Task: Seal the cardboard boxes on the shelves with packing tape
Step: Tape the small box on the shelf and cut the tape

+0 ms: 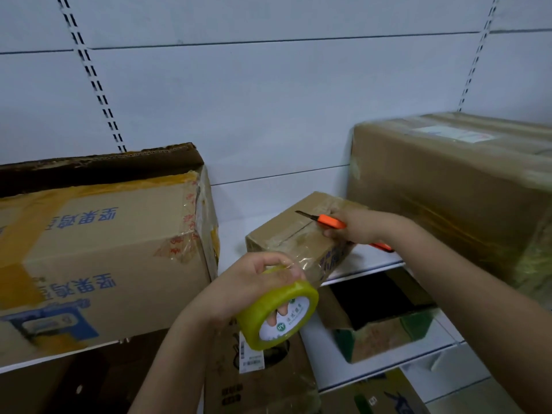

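Observation:
A small cardboard box [294, 234] sits on the white shelf [364, 268] between two bigger boxes. My left hand [257, 276] grips a roll of yellowish packing tape [279, 312], fingers through its core, just below the box's near corner. A clear strip of tape [307, 259] runs from the roll up onto the box's front. My right hand [355, 227] holds an orange utility knife [328, 221] over the box's top, its blade pointing left along the flap seam.
A large box with blue printing [98, 258] fills the shelf's left side, its top flap raised. Another large taped box [454, 192] stands at the right. Below the shelf are open cartons [382, 330] and a brown box [257, 380]. A slotted white back wall [268, 100] closes the rear.

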Tool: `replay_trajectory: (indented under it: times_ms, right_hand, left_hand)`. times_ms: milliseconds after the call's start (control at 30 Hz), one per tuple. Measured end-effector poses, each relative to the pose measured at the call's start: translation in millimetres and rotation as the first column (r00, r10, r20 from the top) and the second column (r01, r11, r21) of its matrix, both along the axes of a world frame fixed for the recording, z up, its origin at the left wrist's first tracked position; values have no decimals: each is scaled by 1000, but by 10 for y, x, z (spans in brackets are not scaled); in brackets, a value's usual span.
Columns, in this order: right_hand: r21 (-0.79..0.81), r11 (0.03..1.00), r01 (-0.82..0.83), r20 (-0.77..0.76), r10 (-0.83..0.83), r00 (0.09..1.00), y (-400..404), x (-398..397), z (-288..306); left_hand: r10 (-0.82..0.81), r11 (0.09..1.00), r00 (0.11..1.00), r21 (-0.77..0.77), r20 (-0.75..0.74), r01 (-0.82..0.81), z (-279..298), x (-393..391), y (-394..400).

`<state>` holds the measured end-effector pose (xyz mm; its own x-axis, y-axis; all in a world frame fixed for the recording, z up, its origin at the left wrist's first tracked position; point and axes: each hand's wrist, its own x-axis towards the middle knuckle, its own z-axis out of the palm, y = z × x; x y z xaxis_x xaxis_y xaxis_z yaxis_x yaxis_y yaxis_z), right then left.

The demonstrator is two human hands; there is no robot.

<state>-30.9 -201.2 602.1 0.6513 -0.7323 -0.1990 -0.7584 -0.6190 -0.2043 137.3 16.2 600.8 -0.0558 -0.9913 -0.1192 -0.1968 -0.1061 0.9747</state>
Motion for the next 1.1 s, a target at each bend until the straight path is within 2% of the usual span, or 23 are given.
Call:
replay_trajectory:
  times_ms: [67,100,167,200,233,300,367,467,567,767,867,1033,1067,1100]
  right_hand:
    - [-19,999,48,65,-47,997,-111,55,5]
    - [-88,990,113,94,-104,990,-159,90,-13]
    - [-317,893,319,195,-267,944,-129,140,-40]
    - [-379,841,386,275,-296,915,-38,167,-53]
    - [-376,834,404,346,-278,896,76,204,-73]
    - [-292,908,302,371,-183,910,335,307,-104]
    - [-244,955,167,251,-104,962,495,388,-195]
    - [-293,953,80,143,-39,989,430,306,-314]
    - [-229,972,49,138,-18,990,257,31,-287]
    - [-96,994,61,160,-45,986,19,-535,-182]
    - [-4,998,64,249,-61,967,2,-674,-201]
    - [-134,984,122,345,-69,936,97,-524,-343]
    - [-153,974,169,420,-90,903,156,-505,-343]
    - [-125,962,244,556,-136,820,238,-500,-313]
  left_hand:
    - [-11,1000,1000,-8,22,11,6,2,-1]
    - [-11,1000,999,-8,31,11,0,14,-3]
    - [16,1000,999,-9,34,-15,-19,61,-25]
    - [42,999,998,-7,40,-42,-34,81,-33]
    - [69,998,996,-4,51,-69,-53,97,-45]
    - [109,994,991,2,81,-109,-93,124,-72]
    - [130,991,985,11,113,-132,-130,147,-96]
    - [121,992,984,16,131,-124,-164,155,-135]
    - [78,996,991,45,110,-83,-174,91,-164]
    - [-16,999,986,47,163,8,-83,-108,-331]
    - [-32,999,984,40,175,26,-52,-175,-423]
    - [-53,999,974,25,218,48,29,-218,-564]
    - [-44,999,974,14,224,42,47,-218,-579]
    - [-37,999,970,1,241,37,70,-216,-593]
